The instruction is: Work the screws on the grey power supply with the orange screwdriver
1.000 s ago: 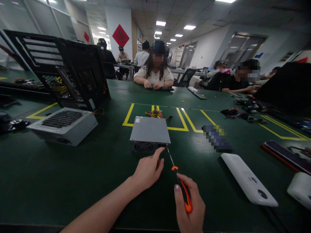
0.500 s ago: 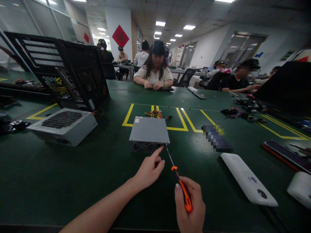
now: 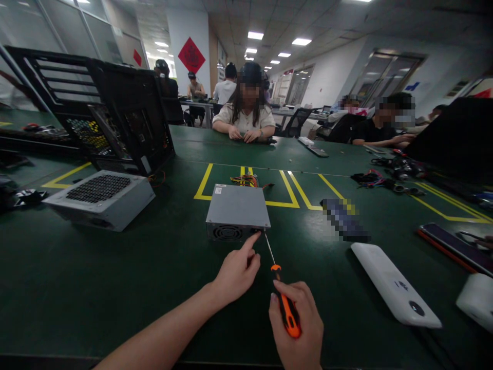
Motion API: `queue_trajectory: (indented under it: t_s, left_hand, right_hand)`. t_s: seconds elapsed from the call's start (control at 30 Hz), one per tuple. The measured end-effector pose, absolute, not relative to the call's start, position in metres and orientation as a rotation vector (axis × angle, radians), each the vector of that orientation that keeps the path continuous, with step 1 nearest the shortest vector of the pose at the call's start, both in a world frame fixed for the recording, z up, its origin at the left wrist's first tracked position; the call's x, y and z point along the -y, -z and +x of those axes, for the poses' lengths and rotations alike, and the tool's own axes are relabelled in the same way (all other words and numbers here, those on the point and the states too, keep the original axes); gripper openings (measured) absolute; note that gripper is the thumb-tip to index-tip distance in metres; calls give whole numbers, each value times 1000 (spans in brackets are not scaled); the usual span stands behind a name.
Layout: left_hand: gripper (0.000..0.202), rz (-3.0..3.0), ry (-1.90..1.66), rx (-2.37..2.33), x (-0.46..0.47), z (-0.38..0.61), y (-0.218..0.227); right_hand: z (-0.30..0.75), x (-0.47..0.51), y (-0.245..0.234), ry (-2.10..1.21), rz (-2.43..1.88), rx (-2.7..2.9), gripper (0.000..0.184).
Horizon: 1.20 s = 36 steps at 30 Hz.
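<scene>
A grey power supply unit lies in front of me, its fan grille facing my side and its bundled wires behind it. My left hand stretches its index finger to the unit's lower right front corner and touches it there; the other fingers are loosely bent, with nothing visible in them. In my right hand is an orange and black screwdriver, gripped by the handle. The shaft slants up to the same corner, its tip beside my left fingertip. Whatever the tip meets is too small to make out.
Left of the unit lies a second power supply, with a black computer case behind it. To the right are a blurred dark object, a white device and a phone. A person sits across the green table.
My right hand has shifted slightly left, its thumb and fingers re-placed on the handle, and the screwdriver's handle has turned. My left hand stays at the corner.
</scene>
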<state>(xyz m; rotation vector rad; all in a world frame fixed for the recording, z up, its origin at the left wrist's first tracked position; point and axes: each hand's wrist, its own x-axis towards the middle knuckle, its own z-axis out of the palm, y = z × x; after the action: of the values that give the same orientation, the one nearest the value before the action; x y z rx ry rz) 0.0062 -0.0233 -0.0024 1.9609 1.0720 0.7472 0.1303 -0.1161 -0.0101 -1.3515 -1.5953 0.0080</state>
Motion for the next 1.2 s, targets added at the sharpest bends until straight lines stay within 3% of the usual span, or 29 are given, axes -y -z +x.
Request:
queue_trajectory:
  t_s: [0.2, 0.3, 0.43, 0.63, 0.8, 1.03, 1.2]
  left_hand:
    - [27, 2353, -1099, -1098, 24, 0, -4]
    - [30, 2592, -1266, -1112, 18, -3, -9]
    - [36, 2721, -1175, -1190, 9, -4, -10]
    - [30, 2767, -1112, -1215, 7, -6, -10]
    - [30, 2796, -1068, -1204, 10, -6, -11]
    - [33, 2801, -1062, -1241, 10, -4, -8]
    - [33, 2813, -1045, -1264, 10, -3, -8]
  right_hand:
    - [130, 119, 14, -202, -1432, 1406, 26]
    - [131, 119, 16, -162, -1420, 1397, 22]
    - [132, 117, 11, -23, -1343, 1577, 17]
    - [130, 118, 12, -204, -1447, 1359, 23]
    - [132, 117, 11, -21, -1355, 1592, 16]
    - [132, 117, 14, -183, -1435, 1413, 24]
    - [133, 116, 13, -25, -1337, 1593, 18]
